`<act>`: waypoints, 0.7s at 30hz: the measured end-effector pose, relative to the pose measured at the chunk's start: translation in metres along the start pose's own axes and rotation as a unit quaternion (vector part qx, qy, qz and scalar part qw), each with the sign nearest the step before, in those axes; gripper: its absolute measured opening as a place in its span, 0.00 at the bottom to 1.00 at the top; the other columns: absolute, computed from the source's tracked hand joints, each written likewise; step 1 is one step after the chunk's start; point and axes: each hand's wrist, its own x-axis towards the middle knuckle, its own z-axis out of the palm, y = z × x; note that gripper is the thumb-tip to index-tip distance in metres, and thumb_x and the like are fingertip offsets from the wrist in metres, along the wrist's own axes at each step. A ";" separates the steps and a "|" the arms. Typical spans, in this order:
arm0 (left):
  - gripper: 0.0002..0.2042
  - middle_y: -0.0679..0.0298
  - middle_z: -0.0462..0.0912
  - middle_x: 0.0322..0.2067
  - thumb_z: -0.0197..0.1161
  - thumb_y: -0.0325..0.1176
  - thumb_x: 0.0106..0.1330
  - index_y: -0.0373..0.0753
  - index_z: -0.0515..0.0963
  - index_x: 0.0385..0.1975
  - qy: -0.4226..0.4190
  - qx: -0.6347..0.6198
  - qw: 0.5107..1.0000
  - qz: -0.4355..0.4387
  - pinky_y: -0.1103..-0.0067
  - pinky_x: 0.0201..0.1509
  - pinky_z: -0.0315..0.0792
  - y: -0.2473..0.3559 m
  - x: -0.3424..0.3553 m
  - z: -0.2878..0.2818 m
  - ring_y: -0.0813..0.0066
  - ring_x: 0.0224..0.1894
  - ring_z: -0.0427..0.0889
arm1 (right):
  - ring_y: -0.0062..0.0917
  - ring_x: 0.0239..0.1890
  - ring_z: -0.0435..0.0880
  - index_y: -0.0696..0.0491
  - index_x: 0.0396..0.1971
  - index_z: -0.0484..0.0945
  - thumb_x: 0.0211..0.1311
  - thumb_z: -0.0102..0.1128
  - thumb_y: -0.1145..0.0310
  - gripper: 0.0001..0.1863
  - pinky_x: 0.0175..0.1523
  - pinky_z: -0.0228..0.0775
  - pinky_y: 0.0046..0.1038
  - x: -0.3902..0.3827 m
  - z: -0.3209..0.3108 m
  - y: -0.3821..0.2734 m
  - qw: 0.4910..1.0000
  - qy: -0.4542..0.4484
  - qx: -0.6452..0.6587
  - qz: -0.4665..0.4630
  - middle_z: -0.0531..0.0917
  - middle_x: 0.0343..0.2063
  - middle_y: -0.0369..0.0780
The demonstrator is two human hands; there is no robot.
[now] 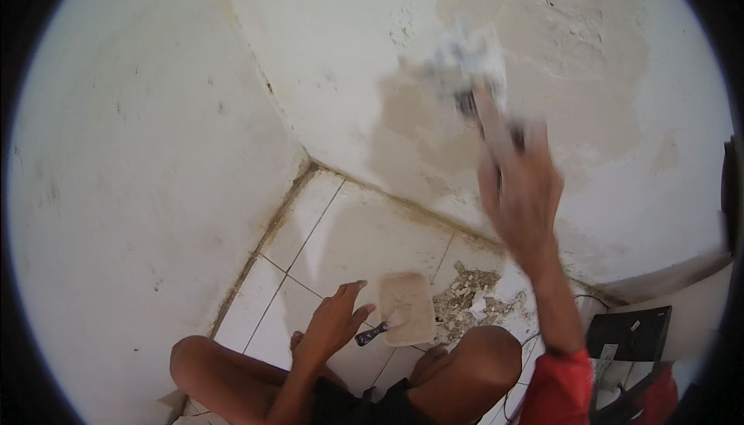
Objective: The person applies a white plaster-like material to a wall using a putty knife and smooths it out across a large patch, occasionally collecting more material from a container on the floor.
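My right hand [524, 192] is raised to the wall, its fingers wrapped round the dark handle of a putty knife [469, 68]. The blade lies against the wall among beige damp-looking patches [407, 111] and is smeared by motion. Low over the floor, my left hand [338, 321] holds nothing, with its fingers apart. Just right of it stands a shallow rectangular tray [429, 309] with pale putty-like paste inside. A second, smaller putty knife [370, 335] with a dark patterned handle leans on the tray's left edge, its tip toward the paste.
Broken plaster flakes [465, 293] lie heaped on the white floor tiles [260, 301] right of the tray. A dark flat panel-like thing [629, 330] and a thin cable [593, 299] are at the far right. Two walls meet in a dirty corner [310, 163] ahead.
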 end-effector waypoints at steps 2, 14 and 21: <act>0.25 0.46 0.76 0.57 0.62 0.39 0.70 0.33 0.69 0.62 0.003 0.011 0.996 0.093 0.63 0.59 0.72 0.040 -0.033 -0.046 0.45 0.57 0.76 | 0.29 0.28 0.77 0.43 0.66 0.73 0.60 0.61 0.77 0.32 0.29 0.72 0.33 0.057 0.013 0.004 0.990 0.070 -0.109 -0.049 0.73 0.34 0.39; 0.24 0.51 0.78 0.59 0.65 0.27 0.64 0.36 0.73 0.62 0.014 0.023 0.991 0.134 0.65 0.62 0.72 0.003 -0.133 -0.184 0.48 0.59 0.76 | 0.37 0.35 0.81 0.52 0.70 0.60 0.61 0.60 0.71 0.36 0.29 0.76 0.37 0.010 0.092 -0.011 0.979 -0.034 -0.167 0.113 0.73 0.43 0.47; 0.22 0.49 0.77 0.59 0.62 0.34 0.68 0.35 0.73 0.61 -0.065 -0.025 0.976 0.207 0.64 0.63 0.70 -0.042 -0.109 -0.205 0.48 0.60 0.75 | 0.34 0.27 0.79 0.49 0.73 0.59 0.62 0.63 0.66 0.39 0.27 0.75 0.37 -0.054 0.134 -0.048 0.968 -0.076 -0.094 0.218 0.73 0.39 0.43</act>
